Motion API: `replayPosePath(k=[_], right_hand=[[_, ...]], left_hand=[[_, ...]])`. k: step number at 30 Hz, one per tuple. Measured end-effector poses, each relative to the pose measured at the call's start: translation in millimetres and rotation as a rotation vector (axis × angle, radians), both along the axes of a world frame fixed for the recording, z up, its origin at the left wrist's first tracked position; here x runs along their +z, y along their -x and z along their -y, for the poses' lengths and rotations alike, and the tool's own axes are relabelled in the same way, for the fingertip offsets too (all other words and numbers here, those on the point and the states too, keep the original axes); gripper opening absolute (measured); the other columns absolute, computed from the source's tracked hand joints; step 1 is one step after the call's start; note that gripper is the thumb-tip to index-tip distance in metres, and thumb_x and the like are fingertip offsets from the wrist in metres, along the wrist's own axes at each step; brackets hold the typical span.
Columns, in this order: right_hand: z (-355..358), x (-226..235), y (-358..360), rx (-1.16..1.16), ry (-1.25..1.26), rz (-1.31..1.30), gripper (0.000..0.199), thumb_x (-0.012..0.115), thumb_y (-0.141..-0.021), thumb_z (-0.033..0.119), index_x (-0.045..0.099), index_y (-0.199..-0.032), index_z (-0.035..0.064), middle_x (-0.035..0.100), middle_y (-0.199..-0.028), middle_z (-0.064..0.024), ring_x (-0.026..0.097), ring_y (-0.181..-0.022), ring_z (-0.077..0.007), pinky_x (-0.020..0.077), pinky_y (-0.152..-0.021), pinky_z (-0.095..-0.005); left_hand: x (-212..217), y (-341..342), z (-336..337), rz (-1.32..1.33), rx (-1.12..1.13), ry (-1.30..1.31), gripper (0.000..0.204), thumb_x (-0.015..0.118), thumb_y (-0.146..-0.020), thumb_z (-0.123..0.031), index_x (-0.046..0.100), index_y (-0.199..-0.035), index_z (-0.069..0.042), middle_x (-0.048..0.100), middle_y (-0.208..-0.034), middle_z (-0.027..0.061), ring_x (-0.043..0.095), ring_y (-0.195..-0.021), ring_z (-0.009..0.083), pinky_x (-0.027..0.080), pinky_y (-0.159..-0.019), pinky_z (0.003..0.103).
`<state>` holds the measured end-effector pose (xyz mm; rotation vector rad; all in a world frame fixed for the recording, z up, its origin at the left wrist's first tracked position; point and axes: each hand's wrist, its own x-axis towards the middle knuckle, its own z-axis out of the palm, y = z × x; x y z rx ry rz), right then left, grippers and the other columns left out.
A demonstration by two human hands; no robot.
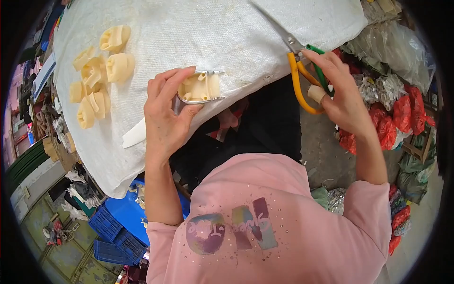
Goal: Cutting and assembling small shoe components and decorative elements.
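Pinched between the left hand's (164, 112) thumb and fingers, a cream moulded piece (200, 87) sits over the counter's (189, 38) near edge, its long axis pointing toward the right hand (341, 92). That hand, well apart, grips scissors (294, 46) by yellow and green handles, blades slanting forward-left; cream curled pieces (120, 67) lie left of the left hand.
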<state>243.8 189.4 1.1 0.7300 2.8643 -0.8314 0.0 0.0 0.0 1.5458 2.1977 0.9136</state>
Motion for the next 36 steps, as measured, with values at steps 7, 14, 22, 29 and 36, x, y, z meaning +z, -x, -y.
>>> replayPosePath(k=[7, 14, 22, 29, 36], right_hand=[[30.8, -12.2, 23.0, -0.357, 1.247, -1.032, 0.062, 0.051, -0.084, 0.027, 0.03, -0.135, -0.0012, 0.049, -0.09, -0.0051, 0.047, -0.087, -0.0156, 0.0366, -0.079, -0.0277], [62.0, 16.8, 62.4, -0.456, 1.347, -1.073, 0.061, 0.045, -0.08, 0.003, 0.024, -0.136, 0.0001, 0.052, -0.099, -0.0151, 0.051, -0.078, -0.0165, 0.0423, -0.076, -0.0294], [80.9, -14.6, 110.3, -0.265, 1.238, -1.261, 0.053, 0.047, -0.081, 0.007, 0.029, -0.131, 0.0069, 0.046, -0.09, -0.0109, 0.043, -0.075, -0.0155, 0.0381, -0.068, -0.03], [67.2, -17.1, 104.8, -0.201, 1.554, -1.458, 0.046, 0.047, -0.081, 0.004, 0.034, -0.125, -0.0009, 0.048, -0.086, -0.0055, 0.045, -0.072, -0.0114, 0.0379, -0.064, -0.0246], [72.0, -19.8, 112.5, -0.361, 1.444, -1.321, 0.045, 0.046, -0.08, 0.005, 0.035, -0.123, -0.0012, 0.049, -0.086, -0.006, 0.045, -0.071, -0.0115, 0.0389, -0.064, -0.0252]], left_hand=[[-3.1, -9.9, 0.9, -0.006, 0.177, -0.051, 0.056, 0.069, -0.058, 0.005, 0.058, -0.112, -0.006, 0.053, -0.102, 0.008, 0.054, -0.095, 0.0208, 0.044, -0.084, 0.031], [-4.0, -9.6, -3.5, -0.058, 0.161, -0.077, 0.058, 0.076, -0.055, 0.0, 0.058, -0.109, -0.005, 0.053, -0.097, 0.0112, 0.054, -0.092, 0.0255, 0.046, -0.079, 0.033], [-0.7, -9.9, -5.3, -0.028, 0.186, -0.053, 0.056, 0.075, -0.055, 0.0, 0.059, -0.108, -0.005, 0.054, -0.097, 0.0113, 0.055, -0.091, 0.0257, 0.046, -0.079, 0.033], [-3.4, -7.0, -1.9, -0.078, 0.173, -0.033, 0.056, 0.071, -0.057, 0.004, 0.059, -0.111, -0.005, 0.054, -0.097, 0.0078, 0.055, -0.092, 0.0208, 0.045, -0.081, 0.03], [-0.9, -7.6, -6.9, -0.075, 0.155, -0.028, 0.056, 0.071, -0.057, 0.003, 0.059, -0.111, -0.005, 0.054, -0.096, 0.0078, 0.055, -0.091, 0.0207, 0.045, -0.081, 0.03]])
